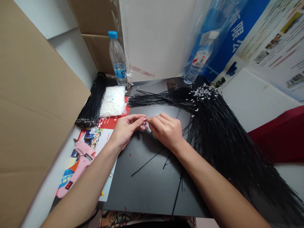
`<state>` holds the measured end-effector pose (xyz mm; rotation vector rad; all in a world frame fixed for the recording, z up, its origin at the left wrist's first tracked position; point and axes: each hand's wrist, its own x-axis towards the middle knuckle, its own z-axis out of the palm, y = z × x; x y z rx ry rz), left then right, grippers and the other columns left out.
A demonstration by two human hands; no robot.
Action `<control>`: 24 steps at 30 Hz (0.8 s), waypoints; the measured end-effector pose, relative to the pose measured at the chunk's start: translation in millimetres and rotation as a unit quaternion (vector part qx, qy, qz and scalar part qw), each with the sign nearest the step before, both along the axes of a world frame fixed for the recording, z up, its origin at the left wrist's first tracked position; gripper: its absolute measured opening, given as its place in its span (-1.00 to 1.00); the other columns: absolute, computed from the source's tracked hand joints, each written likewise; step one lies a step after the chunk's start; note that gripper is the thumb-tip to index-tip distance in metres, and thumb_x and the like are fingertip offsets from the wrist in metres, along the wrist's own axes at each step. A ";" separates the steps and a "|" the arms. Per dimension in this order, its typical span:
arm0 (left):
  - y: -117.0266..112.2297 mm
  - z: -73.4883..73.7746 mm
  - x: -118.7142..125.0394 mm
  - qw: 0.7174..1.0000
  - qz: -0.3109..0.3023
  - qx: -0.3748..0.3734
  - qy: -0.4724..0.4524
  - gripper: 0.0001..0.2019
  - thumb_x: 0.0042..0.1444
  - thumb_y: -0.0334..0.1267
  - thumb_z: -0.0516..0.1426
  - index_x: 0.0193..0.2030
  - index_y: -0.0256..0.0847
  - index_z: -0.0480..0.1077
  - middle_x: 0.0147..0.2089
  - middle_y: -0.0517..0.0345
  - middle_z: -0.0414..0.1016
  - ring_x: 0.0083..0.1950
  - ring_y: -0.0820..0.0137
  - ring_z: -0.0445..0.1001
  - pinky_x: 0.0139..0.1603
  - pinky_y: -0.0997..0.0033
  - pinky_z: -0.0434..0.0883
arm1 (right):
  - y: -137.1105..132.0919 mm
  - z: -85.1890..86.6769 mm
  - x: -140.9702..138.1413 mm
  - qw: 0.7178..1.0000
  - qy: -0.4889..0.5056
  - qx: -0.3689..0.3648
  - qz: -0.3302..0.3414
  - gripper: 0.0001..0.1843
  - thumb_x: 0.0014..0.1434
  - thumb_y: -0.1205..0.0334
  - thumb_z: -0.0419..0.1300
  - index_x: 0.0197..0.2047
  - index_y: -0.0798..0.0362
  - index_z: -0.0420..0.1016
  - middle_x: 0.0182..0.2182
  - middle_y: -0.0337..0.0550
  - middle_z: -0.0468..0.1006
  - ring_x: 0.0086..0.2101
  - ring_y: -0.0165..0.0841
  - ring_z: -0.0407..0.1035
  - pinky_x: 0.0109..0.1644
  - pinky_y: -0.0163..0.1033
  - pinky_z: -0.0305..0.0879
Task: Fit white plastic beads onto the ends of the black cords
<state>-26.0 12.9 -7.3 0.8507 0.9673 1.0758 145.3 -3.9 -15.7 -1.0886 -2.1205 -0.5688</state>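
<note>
My left hand (127,129) is closed in a pinch over the middle of the dark table. A tiny white connector (145,119) shows at its fingertips. Right beside it, my right hand (166,129) is also closed, its fingertips meeting the left ones at the connector. What the right fingers grip is hidden. A small pink-red bit (146,127) shows just under the fingertips. Behind the hands lies a bundle of thin black wires (154,98). To the right spreads a large heap of black wires (218,136), with many small white connectors (204,92) at its far end.
A clear bag of white pieces (113,102) lies at the back left, near another black wire bundle (92,101). A pink glue gun (82,161) rests on printed sheets. Two bottles, one blue-capped (118,61) and one white-capped (200,60), stand behind. Loose wires (147,163) lie in front.
</note>
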 end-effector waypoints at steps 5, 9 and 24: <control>0.0 -1.3 -0.1 1.000 -0.003 0.004 0.001 -0.64 -0.23 -0.16 0.50 -0.30 -0.31 0.63 -0.37 0.06 0.64 -0.43 0.49 0.51 -0.27 0.44 0.50 | 0.1 -0.8 -1.6 1.000 0.014 0.006 -0.013 -0.69 0.38 0.33 0.12 -0.42 0.05 0.50 -0.52 -0.27 0.58 -0.46 -0.44 0.27 -0.37 -0.26 0.04; -0.4 -1.0 -0.6 1.000 -0.005 0.008 0.007 -0.65 -0.22 -0.18 0.49 -0.29 -0.31 0.63 -0.35 0.07 0.63 -0.43 0.49 0.51 -0.25 0.40 0.50 | -0.5 0.2 -2.0 1.000 0.015 0.008 -0.009 -0.67 0.38 0.33 0.11 -0.44 0.05 0.48 -0.55 -0.25 0.55 -0.47 -0.43 0.25 -0.39 -0.25 0.02; -1.5 -3.3 -2.1 0.998 -0.010 0.046 0.037 -0.64 -0.15 -0.11 0.47 -0.25 -0.27 0.63 -0.29 0.06 0.64 -0.38 0.46 0.51 -0.16 0.35 0.51 | -2.9 7.1 1.7 0.999 -0.044 0.020 0.018 -0.70 0.40 0.33 0.07 -0.33 0.02 0.56 -0.42 -0.22 0.61 -0.39 -0.37 0.28 -0.35 -0.23 0.13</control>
